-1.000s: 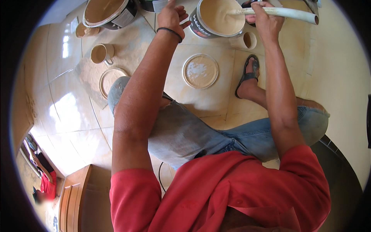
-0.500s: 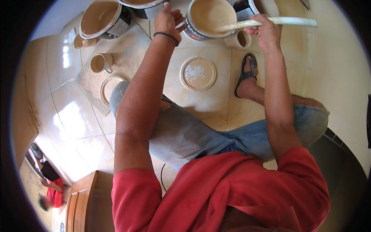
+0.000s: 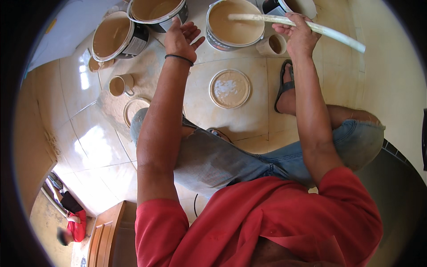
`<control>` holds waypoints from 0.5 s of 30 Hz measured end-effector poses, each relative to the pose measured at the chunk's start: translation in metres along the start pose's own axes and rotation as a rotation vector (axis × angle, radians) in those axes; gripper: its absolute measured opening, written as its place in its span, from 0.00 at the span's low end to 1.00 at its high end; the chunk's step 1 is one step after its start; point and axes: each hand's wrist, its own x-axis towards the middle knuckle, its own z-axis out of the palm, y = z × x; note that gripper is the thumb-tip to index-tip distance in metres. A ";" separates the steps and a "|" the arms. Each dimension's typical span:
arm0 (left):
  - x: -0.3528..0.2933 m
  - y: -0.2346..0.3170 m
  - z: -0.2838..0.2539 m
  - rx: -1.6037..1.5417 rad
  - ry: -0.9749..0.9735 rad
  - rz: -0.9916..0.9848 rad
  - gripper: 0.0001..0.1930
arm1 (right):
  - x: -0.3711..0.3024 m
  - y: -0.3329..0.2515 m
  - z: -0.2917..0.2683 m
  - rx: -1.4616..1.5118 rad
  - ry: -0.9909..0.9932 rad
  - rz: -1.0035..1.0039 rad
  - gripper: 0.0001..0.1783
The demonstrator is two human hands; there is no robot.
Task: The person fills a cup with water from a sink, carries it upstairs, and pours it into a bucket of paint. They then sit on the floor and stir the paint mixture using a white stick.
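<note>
My right hand grips a long, slightly curved white plastic pipe. The pipe's left end reaches over a bucket of smooth tan liquid; whether the tip touches the liquid I cannot tell. To the left, my left hand is held out with its fingers apart and nothing in it, in front of another bucket. Below my right hand's fingers, beside the middle bucket, a tan-stained cup lies or leans with its mouth toward me. A round lid smeared tan and white is on the tiles nearer me.
A third tan-coated bucket stands at the left, and a dark-walled one at the far right. A mug and another lid are on a stained board. Another person is at the lower left, near wooden furniture.
The pipe has swung: its near-bucket end has moved left and up over the liquid, its outer end lower. My left hand has shifted left and its fingers have spread.
</note>
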 end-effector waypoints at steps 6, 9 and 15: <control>0.003 -0.001 -0.001 -0.001 0.005 0.009 0.31 | 0.005 0.010 -0.006 -0.101 -0.003 0.081 0.09; 0.002 0.000 -0.002 -0.002 0.011 0.014 0.31 | 0.006 0.006 -0.005 -0.079 0.000 0.038 0.08; 0.001 0.000 -0.004 -0.011 0.002 0.003 0.30 | 0.011 0.009 -0.002 -0.298 -0.171 0.162 0.09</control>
